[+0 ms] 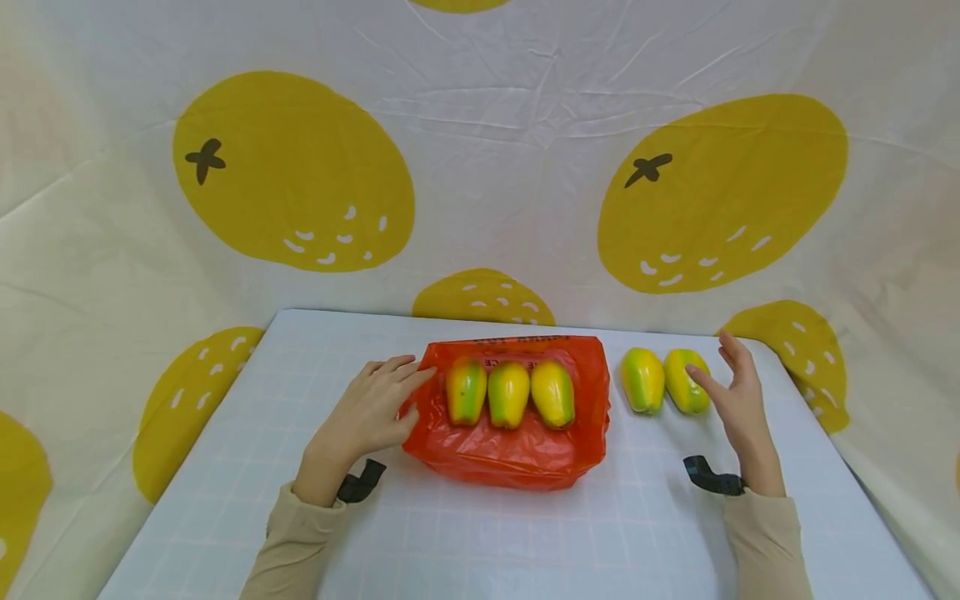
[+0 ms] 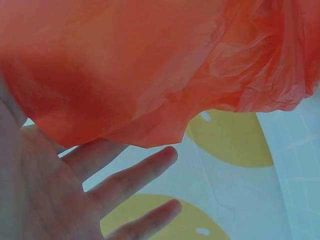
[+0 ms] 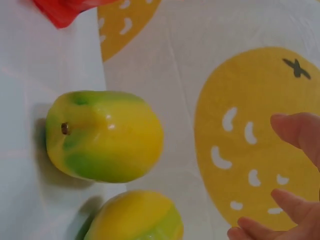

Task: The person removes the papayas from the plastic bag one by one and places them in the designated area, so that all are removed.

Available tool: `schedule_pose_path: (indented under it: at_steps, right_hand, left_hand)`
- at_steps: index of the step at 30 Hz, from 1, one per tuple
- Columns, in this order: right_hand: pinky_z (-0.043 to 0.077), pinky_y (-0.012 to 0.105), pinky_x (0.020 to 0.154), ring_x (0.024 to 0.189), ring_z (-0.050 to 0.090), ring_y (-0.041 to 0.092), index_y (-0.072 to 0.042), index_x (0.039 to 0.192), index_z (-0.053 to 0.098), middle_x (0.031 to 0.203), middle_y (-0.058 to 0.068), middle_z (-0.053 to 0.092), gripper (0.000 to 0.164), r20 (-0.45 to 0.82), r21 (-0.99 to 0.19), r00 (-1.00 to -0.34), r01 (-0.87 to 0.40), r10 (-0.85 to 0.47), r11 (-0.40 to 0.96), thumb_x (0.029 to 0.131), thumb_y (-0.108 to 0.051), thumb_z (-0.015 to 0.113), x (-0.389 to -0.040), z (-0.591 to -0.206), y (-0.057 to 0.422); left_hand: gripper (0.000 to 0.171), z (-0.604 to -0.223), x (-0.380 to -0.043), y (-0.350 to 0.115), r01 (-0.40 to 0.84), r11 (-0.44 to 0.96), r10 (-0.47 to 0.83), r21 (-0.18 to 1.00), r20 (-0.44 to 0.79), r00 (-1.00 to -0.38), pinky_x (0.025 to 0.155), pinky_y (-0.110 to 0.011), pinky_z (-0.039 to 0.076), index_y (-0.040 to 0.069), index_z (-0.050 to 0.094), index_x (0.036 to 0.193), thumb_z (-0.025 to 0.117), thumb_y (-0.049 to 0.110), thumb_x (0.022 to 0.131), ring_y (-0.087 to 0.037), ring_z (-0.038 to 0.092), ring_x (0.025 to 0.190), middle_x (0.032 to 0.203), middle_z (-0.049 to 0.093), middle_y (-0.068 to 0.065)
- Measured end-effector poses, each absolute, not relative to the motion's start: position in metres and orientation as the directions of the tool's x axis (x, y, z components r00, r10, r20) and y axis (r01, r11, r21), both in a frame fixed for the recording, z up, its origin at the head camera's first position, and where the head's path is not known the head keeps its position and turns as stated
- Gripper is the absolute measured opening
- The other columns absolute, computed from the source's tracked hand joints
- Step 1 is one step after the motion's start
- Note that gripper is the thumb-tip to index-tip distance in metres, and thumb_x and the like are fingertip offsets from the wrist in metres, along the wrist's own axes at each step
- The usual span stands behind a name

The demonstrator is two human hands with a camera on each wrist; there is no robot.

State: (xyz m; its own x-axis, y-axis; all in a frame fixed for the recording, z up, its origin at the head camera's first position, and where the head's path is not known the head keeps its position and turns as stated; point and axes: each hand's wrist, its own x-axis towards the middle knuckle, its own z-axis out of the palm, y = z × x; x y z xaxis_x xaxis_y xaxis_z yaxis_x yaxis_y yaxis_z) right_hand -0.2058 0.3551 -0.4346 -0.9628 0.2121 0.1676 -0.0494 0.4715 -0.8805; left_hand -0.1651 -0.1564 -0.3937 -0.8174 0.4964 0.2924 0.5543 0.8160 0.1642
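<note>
A red plastic bag [image 1: 510,458] lies on the table with three yellow-green papayas in a row on it, the middle one [image 1: 508,395] among them. My left hand [image 1: 378,408] is at the bag's left edge, fingers spread; the left wrist view shows the bag's edge [image 2: 150,135] overlapping some fingers. Two more papayas lie right of the bag, one [image 1: 642,381] beside the other [image 1: 686,382]. Over the outer one, my right hand [image 1: 738,400] hovers with thumb and fingers apart and nothing between them. The right wrist view shows a papaya [image 3: 105,135] away from the fingertips.
The pale table [image 1: 465,550] has a faint grid and ends at a back edge just behind the bag. A white cloth [image 1: 502,183] printed with large yellow fruit hangs behind and at the sides. Black bands [image 1: 362,482] sit at both wrists.
</note>
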Motion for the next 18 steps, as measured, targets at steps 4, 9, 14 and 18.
schedule_pose_path:
  at_steps: [4,9,14,18]
  right_hand:
    - [0.010,0.057,0.118,0.151,0.009,0.028,-0.016,0.160,0.013,0.165,0.006,0.013,0.079,0.195,-0.880,-0.961,-0.083,0.197,0.468,0.098,-0.026,0.061,-0.203,-0.427,0.350]
    - [0.007,0.059,0.117,0.151,0.010,0.027,-0.017,0.160,0.016,0.165,0.005,0.014,0.077,0.233,-0.873,-0.956,-0.124,0.179,0.471,0.097,-0.022,0.062,-0.201,-0.420,0.343]
    - [0.005,0.060,0.117,0.150,0.013,0.026,-0.017,0.159,0.018,0.164,0.005,0.018,0.078,0.264,-0.867,-0.952,-0.163,0.155,0.471,0.096,-0.022,0.064,-0.198,-0.414,0.336]
    - [0.003,0.058,0.118,0.150,0.014,0.025,-0.016,0.159,0.019,0.164,0.007,0.019,0.077,0.281,-0.867,-0.950,-0.190,0.137,0.461,0.096,-0.020,0.064,-0.195,-0.410,0.330]
  left_hand:
    - [0.049,-0.394,-0.166,-0.156,0.556,0.815,0.499,0.162,0.291,-0.816,0.099,-0.057,0.042,0.008,0.065,0.131,0.063,0.015,0.082,-0.035,0.051,0.127,0.131,0.063,-0.013]
    - [0.050,-0.394,-0.166,-0.156,0.557,0.815,0.502,0.160,0.285,-0.816,0.099,-0.058,0.042,0.008,0.065,0.131,0.063,0.015,0.082,-0.035,0.051,0.127,0.131,0.063,-0.013]
    - [0.050,-0.394,-0.166,-0.157,0.558,0.814,0.501,0.164,0.288,-0.816,0.099,-0.056,0.042,0.008,0.065,0.131,0.063,0.015,0.082,-0.034,0.051,0.128,0.132,0.062,-0.013]
    - [0.050,-0.394,-0.166,-0.156,0.559,0.813,0.502,0.166,0.289,-0.815,0.099,-0.057,0.042,0.008,0.064,0.131,0.063,0.014,0.082,-0.035,0.051,0.127,0.131,0.062,-0.013]
